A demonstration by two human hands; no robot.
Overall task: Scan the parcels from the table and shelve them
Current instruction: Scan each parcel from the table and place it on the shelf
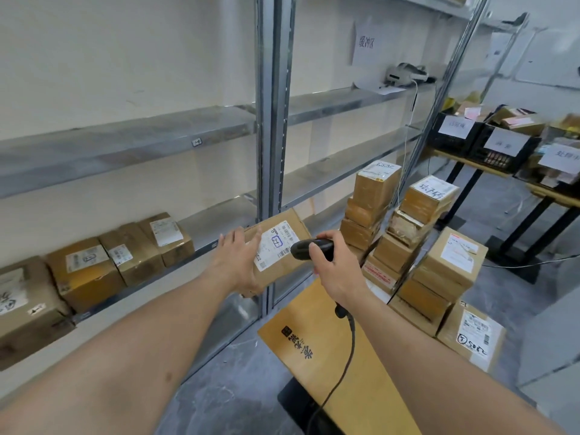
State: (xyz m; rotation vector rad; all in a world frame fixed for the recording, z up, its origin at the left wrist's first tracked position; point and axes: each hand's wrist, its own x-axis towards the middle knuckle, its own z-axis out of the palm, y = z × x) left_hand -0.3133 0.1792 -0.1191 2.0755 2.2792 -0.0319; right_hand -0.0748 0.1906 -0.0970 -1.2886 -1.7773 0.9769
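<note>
My left hand (238, 262) holds a brown cardboard parcel (282, 227) in the air in front of the shelf upright, its white label facing me. My right hand (335, 265) grips a black corded barcode scanner (309, 248), whose head points at the label from close by. Several more labelled parcels (417, 240) are stacked on the wooden table (329, 356) at the right. On the lower shelf (213, 221) at the left, several parcels (94, 265) stand in a row.
Grey metal shelving fills the wall, with an upright post (273, 120) just behind the held parcel. A headset (405, 73) and papers lie on an upper shelf. Black crates (483, 142) with paper labels sit on tables at the far right. The scanner cable hangs across the table.
</note>
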